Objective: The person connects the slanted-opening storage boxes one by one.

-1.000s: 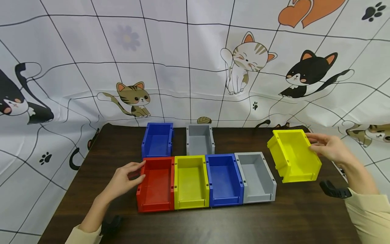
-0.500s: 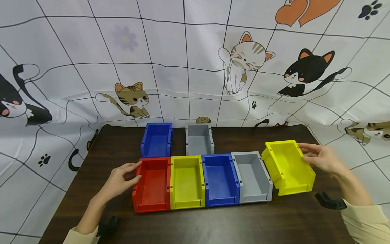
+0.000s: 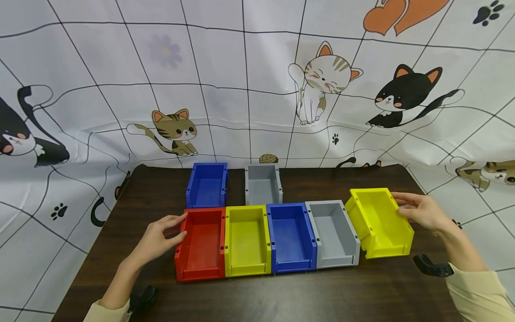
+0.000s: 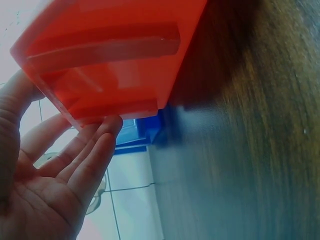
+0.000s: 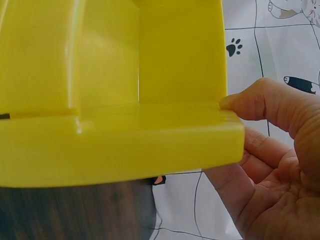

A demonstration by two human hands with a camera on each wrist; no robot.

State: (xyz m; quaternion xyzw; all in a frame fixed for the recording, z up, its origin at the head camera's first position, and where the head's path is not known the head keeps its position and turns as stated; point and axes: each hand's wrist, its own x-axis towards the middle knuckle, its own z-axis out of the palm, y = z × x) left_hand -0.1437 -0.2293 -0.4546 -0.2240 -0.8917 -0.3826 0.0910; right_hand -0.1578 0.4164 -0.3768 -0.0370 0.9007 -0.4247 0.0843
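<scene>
In the head view my right hand [image 3: 422, 211] grips a yellow storage bin [image 3: 384, 223] by its right wall, thumb on the rim and fingers outside, as the right wrist view confirms. That bin is held slightly askew, close against the right side of a grey bin [image 3: 333, 235]. At the other end of the row, my left hand [image 3: 157, 241] touches the left side of a red bin [image 3: 203, 243] with extended fingertips and thumb. Between them stand a second yellow bin [image 3: 247, 241] and a blue bin [image 3: 291, 239], side by side.
Behind the row sit another blue bin [image 3: 206, 185] and another grey bin [image 3: 263, 185], spaced apart. All stand on a dark wooden table [image 3: 265, 297]. A white cloth printed with cats [image 3: 225, 89] hangs at the back and sides.
My right hand has brought the yellow bin leftward and down, from apart to close beside the grey bin. My left hand stays at the red bin.
</scene>
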